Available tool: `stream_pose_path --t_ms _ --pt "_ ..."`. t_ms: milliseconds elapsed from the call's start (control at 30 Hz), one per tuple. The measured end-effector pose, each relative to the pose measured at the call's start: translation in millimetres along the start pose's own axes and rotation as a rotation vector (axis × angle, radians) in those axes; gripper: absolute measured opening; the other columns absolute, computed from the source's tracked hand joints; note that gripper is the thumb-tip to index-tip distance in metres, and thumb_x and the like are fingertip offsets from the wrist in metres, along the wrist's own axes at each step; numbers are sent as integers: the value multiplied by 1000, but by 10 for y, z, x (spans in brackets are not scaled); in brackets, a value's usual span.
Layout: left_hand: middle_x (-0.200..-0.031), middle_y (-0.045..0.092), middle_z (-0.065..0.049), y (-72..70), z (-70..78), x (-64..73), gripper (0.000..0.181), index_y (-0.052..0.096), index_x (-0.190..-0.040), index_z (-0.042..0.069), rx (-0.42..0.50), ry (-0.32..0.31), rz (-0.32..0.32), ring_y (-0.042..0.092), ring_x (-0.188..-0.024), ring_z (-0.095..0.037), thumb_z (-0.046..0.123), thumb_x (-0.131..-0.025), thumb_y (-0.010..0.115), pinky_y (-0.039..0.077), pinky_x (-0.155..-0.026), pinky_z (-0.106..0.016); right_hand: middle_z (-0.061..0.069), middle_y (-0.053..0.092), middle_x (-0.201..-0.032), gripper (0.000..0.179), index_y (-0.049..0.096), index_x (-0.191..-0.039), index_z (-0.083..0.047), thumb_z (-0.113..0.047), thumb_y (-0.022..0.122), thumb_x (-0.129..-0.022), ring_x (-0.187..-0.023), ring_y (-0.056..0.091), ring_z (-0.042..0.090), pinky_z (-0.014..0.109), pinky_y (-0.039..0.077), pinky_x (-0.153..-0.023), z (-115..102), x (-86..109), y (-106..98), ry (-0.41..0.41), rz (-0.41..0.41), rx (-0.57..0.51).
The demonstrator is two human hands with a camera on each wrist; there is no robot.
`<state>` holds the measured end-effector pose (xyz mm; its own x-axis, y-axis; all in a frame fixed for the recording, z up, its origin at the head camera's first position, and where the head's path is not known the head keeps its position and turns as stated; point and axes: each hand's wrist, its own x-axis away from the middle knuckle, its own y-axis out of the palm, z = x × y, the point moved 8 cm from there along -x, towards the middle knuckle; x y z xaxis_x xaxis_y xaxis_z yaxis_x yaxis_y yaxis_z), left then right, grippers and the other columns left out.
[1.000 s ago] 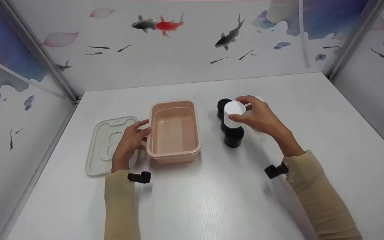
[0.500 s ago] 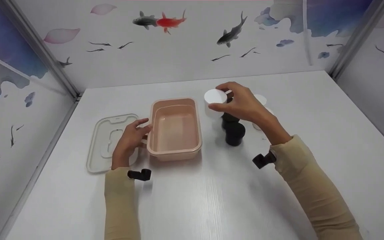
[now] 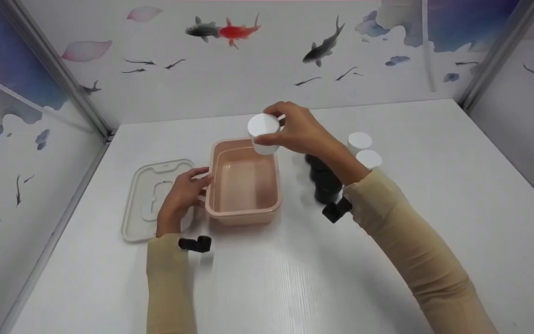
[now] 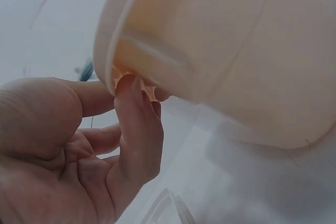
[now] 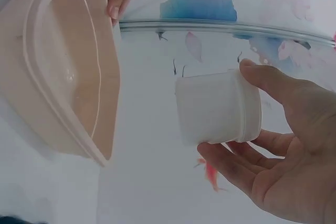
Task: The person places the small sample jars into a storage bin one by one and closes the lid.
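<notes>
- Three wall panels [image 3: 248,88], printed with fish, petals and blue washes, stand behind the table and at both its sides.
- White table [image 3: 257,283] spreads between them, light shining on its near part.
- Tan sleeves [image 3: 415,250] cover both forearms, the right one slanting across the table.
- Pink bin [image 3: 244,214] sits near the middle of the table, open top facing up — a rectangular tub with rounded corners.
- Pale lid [image 3: 137,208] lies flat just left of the bin, partly hidden by the left hand [image 3: 183,195].
- Right hand [image 3: 301,130] grips the white jar [image 3: 263,125], its thumb on the near side and fingers on the far side.
- Left hand pinches the bin's left rim between thumb and fingers.
- Dark round containers [image 3: 327,190] stand close together right of the bin, partly hidden behind the right arm; their number cannot be told.
- Two white-topped jars [image 3: 359,140] stand farther right, beside the right forearm.
- White jar is held up off the table, cap upward — over the bin's far right corner in the head view, apart from the bin in the right wrist view.
- Black wrist cameras [image 3: 196,244] sit at both cuffs.
</notes>
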<state>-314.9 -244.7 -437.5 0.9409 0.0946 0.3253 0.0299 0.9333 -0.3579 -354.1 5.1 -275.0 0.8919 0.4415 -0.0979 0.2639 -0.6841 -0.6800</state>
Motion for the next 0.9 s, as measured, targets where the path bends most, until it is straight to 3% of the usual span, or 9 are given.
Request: stream_pose_path --t_ms 267,533,767,900 --pt "-140 59 -17 5 -3 6 55 42 -152 14 7 7 0 67 -109 -26 37 -104 54 59 -70 -26 12 61 -129 62 58 -134 -5 -28 83 -82 -112 58 23 36 52 -94 -79 -276 335 2 -72 73" --pt "-142 57 -13 -44 -11 6 52 43 -152 17 15 -8 -8 64 -116 -27 34 -103 54 59 -76 -29 15 62 -131 59 60 -134 -2 -27 80 -85 -116 59 27 37 52 -98 -42 -521 683 -18 -107 97" --pt "-141 58 -13 -16 1 12 52 45 -151 16 28 23 -35 65 -114 -25 31 -102 57 60 -72 -28 16 61 -132 57 58 -134 3 -27 73 -88 -111 59 25 35 53 -94 127 -672 936 56 -126 61" --pt "-138 61 -15 -19 -1 29 52 45 -151 15 42 37 -41 67 -109 -23 29 -102 57 61 -71 -29 18 58 -138 62 52 -138 5 -28 69 -89 -116 59 28 38 52 -97 182 -734 1028 98 -137 70"
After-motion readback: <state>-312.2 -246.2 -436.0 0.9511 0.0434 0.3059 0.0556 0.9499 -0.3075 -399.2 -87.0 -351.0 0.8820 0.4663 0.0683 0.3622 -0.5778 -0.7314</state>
